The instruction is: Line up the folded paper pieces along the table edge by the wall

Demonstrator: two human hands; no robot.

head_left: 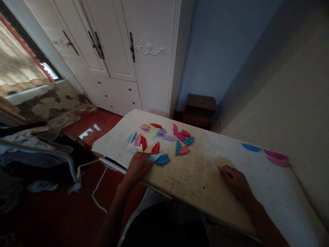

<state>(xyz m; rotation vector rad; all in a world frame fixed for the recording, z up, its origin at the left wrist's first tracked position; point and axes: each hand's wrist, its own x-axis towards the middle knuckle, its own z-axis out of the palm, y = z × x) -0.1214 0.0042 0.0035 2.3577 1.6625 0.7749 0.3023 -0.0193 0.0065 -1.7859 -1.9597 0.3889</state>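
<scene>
While our left hand (137, 165) rests flat at the near left edge of the tabletop (200, 171), its fingers (143, 157) lie spread and loose over the nearest of the folded paper pieces (160, 140), touching a pale blue piece (155, 157) without pinching it. A darker blue piece (162, 160) lies just beside that, to the right. Our right hand (235, 181) sits well apart, toward the near right, with its fingers curled down onto a small pink piece (220, 168) whose tip shows at the fingertips; we cannot tell whether it is actually gripped or only pressed against the tabletop.

We judge these pieces to be very light, thin and creased into pointed wedges, so they hold their shape but crush easily under a hard squeeze. On the smooth tabletop they probably slide rather than lift, so a fingertip pushing from one side will scoot them away. The better hold is a gentle pinch across the thick folded end, thumb below and forefinger above, leaving the sharp tip free. Dragging a piece to the near edge first would let a thumb get under it.

Most pieces lie in a loose cluster at the far left of the tabletop, in red, pink, blue, lilac and yellow. Three more pieces (267, 153), one blue and two pink, lie far right near the wall (295, 96).
</scene>
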